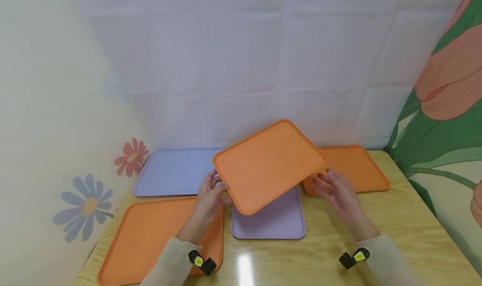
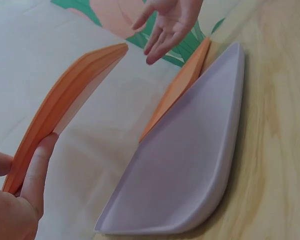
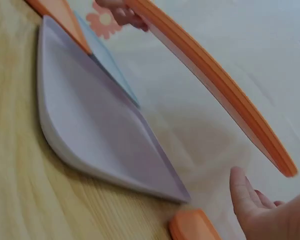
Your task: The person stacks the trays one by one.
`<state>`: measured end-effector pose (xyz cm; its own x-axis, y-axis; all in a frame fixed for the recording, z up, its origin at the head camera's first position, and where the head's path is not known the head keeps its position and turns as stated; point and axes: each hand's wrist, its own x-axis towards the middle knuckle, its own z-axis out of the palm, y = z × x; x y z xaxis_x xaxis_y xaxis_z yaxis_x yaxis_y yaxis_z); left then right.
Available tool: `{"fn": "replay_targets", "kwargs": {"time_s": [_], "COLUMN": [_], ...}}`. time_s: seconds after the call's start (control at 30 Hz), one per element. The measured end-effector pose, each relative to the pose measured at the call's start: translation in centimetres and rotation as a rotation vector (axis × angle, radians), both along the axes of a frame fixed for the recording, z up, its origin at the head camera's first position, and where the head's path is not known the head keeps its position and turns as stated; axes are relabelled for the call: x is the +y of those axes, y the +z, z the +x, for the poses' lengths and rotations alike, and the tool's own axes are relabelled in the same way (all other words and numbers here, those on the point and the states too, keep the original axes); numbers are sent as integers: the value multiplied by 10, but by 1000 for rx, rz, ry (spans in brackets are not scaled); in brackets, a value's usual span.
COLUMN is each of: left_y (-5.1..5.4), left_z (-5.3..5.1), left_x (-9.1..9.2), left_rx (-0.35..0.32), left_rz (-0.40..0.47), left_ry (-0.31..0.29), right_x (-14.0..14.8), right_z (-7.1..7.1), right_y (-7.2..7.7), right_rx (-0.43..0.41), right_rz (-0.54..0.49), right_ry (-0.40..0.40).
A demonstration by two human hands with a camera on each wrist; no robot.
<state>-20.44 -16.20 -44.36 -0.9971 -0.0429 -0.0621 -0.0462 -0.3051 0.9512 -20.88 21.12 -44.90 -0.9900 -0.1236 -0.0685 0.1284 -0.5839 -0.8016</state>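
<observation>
An orange tray (image 1: 269,164) is held in the air, tilted, above a purple tray (image 1: 269,225) lying on the table. My left hand (image 1: 208,196) pinches its left edge, thumb on the top face and fingers underneath; the left wrist view shows the left hand (image 2: 20,205) at the tray's edge (image 2: 50,110). Just off the tray's right corner is my right hand (image 1: 339,194), fingers apart and holding nothing. In the right wrist view a gap separates the right hand (image 3: 275,210) from the raised tray (image 3: 210,75).
A blue tray (image 1: 177,173) lies at the back left, with a larger orange tray (image 1: 158,235) in front of it. Another orange tray (image 1: 354,168) lies at the back right. Behind the wooden table (image 1: 324,252) hangs a white cloth (image 1: 226,60).
</observation>
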Motion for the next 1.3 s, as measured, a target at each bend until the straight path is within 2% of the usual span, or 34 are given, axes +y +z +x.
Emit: {"fn": "replay_targets", "kwargs": {"time_s": [0.2,0.43,0.57,0.77,0.97,1.3], "left_y": [0,-2,-3,-7,-5,-9], "left_z": [2,7,10,18,26,31], "left_x": [10,21,28,40,50,47], "left_rx": [32,44,52,61,65,65], "left_rz": [55,96,116,110,74,72], "left_ry": [64,100,117,139,137,84], "right_x": [-29,-57,-70,-81,-83,-72], "right_z": [5,8,9,8,4,-3], "right_y": [1,3,6,10,10,9], "right_rx": [-19,7,-14,-86,-150,-144], "right_rz": [-104,-165,-190,-122,-63,-27], "right_ry": [-35,1,-28,-103,-205,-199]}}
